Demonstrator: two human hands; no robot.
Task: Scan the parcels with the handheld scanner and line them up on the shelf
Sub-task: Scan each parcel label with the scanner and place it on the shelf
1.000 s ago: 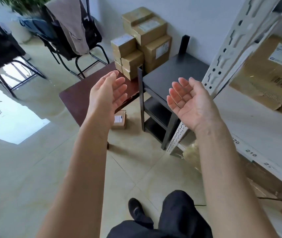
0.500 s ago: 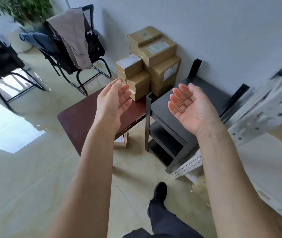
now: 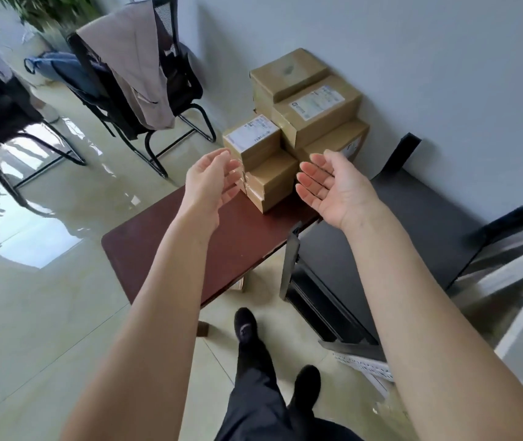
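- Left hand (image 3: 212,183) and right hand (image 3: 333,186) reach forward with palms facing each other, fingers relaxed and loosely spread, holding nothing.
- The stack of cardboard parcels (image 3: 298,122) sits at the far end of the dark red tabletop (image 3: 164,249), against the wall; both hands hover near its front boxes, one on each side.
- A black shelf unit (image 3: 412,224) stands just right of the tabletop.
- A black chair (image 3: 145,90) draped with a beige garment stands behind on the left.

Six parcels (image 3: 288,135), two chairs (image 3: 145,90), two hands (image 3: 212,183).
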